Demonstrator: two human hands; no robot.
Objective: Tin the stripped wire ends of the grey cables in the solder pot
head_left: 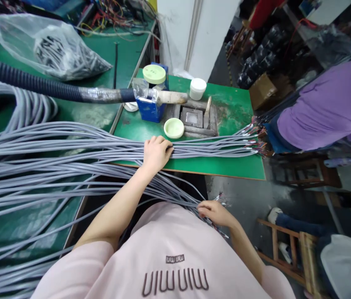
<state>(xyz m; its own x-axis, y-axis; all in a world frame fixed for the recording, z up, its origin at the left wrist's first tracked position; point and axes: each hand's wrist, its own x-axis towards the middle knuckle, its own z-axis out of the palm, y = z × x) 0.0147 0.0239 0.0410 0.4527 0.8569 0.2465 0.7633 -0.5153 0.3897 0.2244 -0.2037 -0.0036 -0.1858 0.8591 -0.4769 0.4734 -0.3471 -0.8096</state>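
Long grey cables point(206, 148) run in a bundle over the small green table, their stripped ends with coloured wires point(258, 143) at its right edge. My left hand point(157, 153) lies over this bundle from above, its fingers curled around some of the cables. A second group of grey cables point(169, 189) hangs off the front edge, close to my body. Around these, near their stripped ends point(220, 199), my right hand point(214, 211) is closed. The undersides of both hands are hidden.
A square solder pot point(191, 118) sits on the table behind the bundle, near a pale green lid point(174, 128), a white jar point(198, 88) and a blue box point(150, 110). A dark corrugated hose point(101, 94) crosses from the left. A person in purple point(325, 104) is at the right.
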